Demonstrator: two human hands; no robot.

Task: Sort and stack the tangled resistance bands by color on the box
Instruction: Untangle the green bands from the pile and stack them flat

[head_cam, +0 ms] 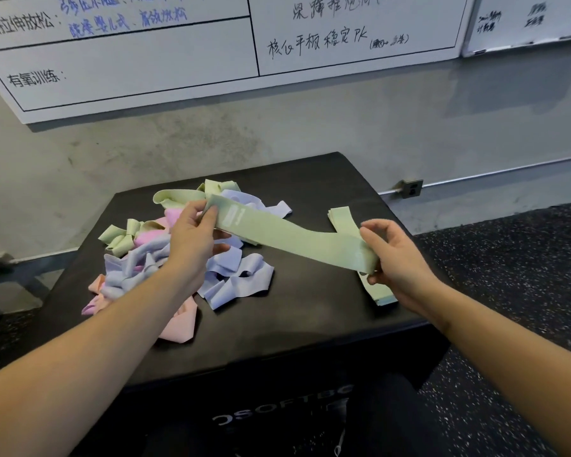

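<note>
Both hands hold one green band [290, 237] stretched flat above the black box [310, 311] in the head view: my left hand [195, 240] pinches its far end, my right hand [398, 258] pinches the near end. Beneath my right hand lies a stack of green bands [342, 219] — below and beyond my left hand, the tangled pile [178, 258] of purple, pink and green. I judge green sorting is underway; next, lay this band squarely on that stack.

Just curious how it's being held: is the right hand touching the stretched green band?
Touching. The head view shows the right hand pinching the green band's near end between thumb and fingers.
</note>
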